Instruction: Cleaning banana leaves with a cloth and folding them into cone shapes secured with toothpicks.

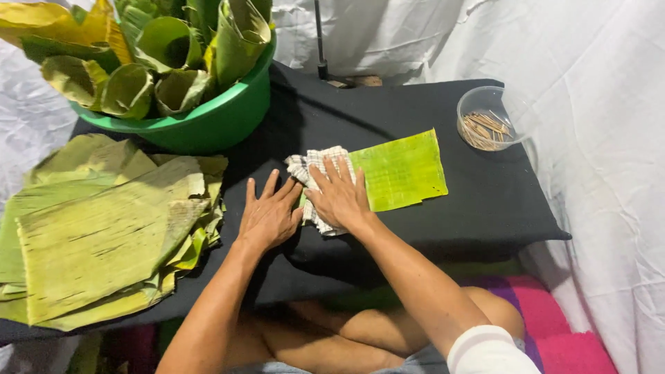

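On the black surface [478,201], the right hand [339,197] pressed flat on a checked cloth [312,166] overlapping the banana leaf piece [402,170]; the left hand [269,216] lay open, fingers spread, at its nine o'clock.

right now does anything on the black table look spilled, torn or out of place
Nothing stands out. The right hand presses a checked cloth on a green banana leaf piece; the left hand lies flat on the black table. The stacked leaves have ragged, yellowed edges.
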